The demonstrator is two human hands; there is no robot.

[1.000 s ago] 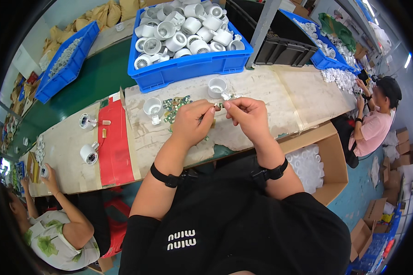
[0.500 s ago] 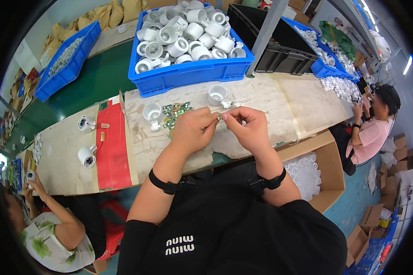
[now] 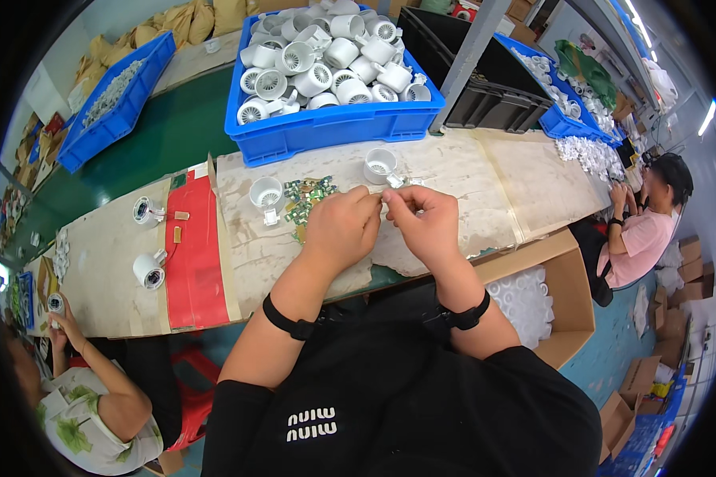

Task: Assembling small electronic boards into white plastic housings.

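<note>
My left hand [image 3: 338, 226] and my right hand [image 3: 428, 226] meet fingertip to fingertip over the near part of the worktable. Both are closed in a pinch around a small green circuit board, which the fingers now almost wholly cover. Beside my left hand lies a loose heap of small green circuit boards [image 3: 309, 193]. Left of that heap stands a white plastic cup-shaped housing [image 3: 266, 191] with a square tab. A second white housing [image 3: 379, 163] stands just beyond my fingertips, its small tab turned toward my right hand.
A blue crate [image 3: 338, 131] piled with white housings stands behind, beside a grey post [image 3: 471, 63] and a black crate [image 3: 497, 103]. Two wired housings lie near a red strip [image 3: 197, 270]. An open carton [image 3: 573, 294] sits at right. Co-workers sit on both sides.
My fingertips have drawn closer together, and the green bit seen between them earlier is now covered. The view has shifted slightly; the housings and boards stay in place.
</note>
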